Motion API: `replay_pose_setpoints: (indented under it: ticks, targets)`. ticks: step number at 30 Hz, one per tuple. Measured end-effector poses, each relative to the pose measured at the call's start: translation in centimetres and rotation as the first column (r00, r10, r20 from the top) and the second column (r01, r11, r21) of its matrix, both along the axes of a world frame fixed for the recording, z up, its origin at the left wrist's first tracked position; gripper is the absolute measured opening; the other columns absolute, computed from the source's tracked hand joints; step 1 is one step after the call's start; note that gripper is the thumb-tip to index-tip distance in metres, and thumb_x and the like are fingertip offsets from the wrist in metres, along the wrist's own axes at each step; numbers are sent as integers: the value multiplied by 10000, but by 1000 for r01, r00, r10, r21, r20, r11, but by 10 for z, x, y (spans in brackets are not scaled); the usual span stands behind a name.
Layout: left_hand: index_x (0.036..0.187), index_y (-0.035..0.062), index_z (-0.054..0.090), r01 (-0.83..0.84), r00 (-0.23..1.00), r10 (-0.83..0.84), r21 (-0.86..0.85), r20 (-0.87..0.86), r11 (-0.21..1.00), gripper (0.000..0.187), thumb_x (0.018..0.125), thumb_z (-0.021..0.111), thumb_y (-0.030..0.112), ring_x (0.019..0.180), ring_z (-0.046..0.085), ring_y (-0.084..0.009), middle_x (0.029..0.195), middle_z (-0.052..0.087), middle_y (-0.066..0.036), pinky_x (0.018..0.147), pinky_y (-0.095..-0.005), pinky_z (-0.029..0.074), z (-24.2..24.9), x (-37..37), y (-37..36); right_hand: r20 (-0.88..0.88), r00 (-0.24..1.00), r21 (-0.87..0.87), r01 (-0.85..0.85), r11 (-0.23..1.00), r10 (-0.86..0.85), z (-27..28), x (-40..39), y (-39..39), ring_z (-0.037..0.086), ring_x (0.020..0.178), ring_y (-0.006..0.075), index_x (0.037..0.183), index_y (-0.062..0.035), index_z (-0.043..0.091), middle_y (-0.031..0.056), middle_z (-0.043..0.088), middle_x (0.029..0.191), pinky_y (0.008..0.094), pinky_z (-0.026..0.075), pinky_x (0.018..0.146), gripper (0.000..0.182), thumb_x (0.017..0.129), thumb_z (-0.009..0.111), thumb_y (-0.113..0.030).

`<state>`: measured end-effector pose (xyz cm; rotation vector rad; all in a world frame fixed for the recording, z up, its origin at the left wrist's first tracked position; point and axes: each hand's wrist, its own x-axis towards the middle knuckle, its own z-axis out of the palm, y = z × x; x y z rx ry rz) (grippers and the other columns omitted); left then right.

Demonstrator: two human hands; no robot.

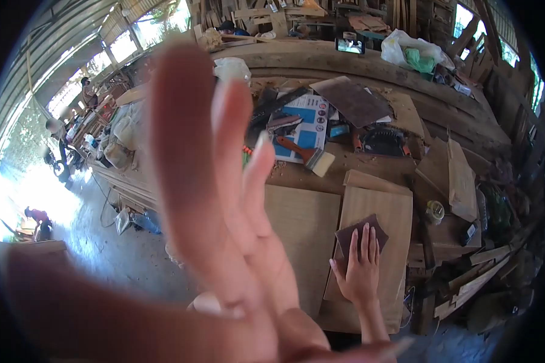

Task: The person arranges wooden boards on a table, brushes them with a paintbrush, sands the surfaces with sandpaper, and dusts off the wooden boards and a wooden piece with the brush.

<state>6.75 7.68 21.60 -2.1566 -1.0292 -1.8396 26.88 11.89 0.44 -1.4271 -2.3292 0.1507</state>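
My left hand (248, 278) is raised very close to the camera, large and blurred, with its fingers stretched upward and holding nothing visible. It covers much of the left and middle of the head view. Lower right, my right hand (361, 275) lies flat, palm down, on a dark brown piece of sandpaper (344, 238). Its fingers are straight and its thumb points out to the left, beside the sheet. Under the sandpaper is a pale wooden board (378, 202). A wider wooden panel (303, 221) sits just left of that board, partly hidden by my left hand.
Beyond the boards lie a paintbrush (309, 157), a blue-and-white printed sheet (309, 109) and a large brown sheet (352, 101). A phone (349, 44) and a plastic bag (402, 45) are farther back. Scrap wood (472, 287) is piled at right. People are at far left.
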Motion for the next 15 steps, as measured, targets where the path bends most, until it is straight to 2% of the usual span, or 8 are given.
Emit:
replay_pose_setpoints:
  ticks: [15]
  targets:
    - [1601,-26,53,30,999,-31,-21,-44,999,1065,833,742,238,1521,219,-490,1623,195,-369,1202,-579,212,1,-5,17,-38,999,-10,0,1000,0,1,-3,4,255,1514,498,1550,59,345,328,259,1631,572,246,1226,856,929,686,-421]
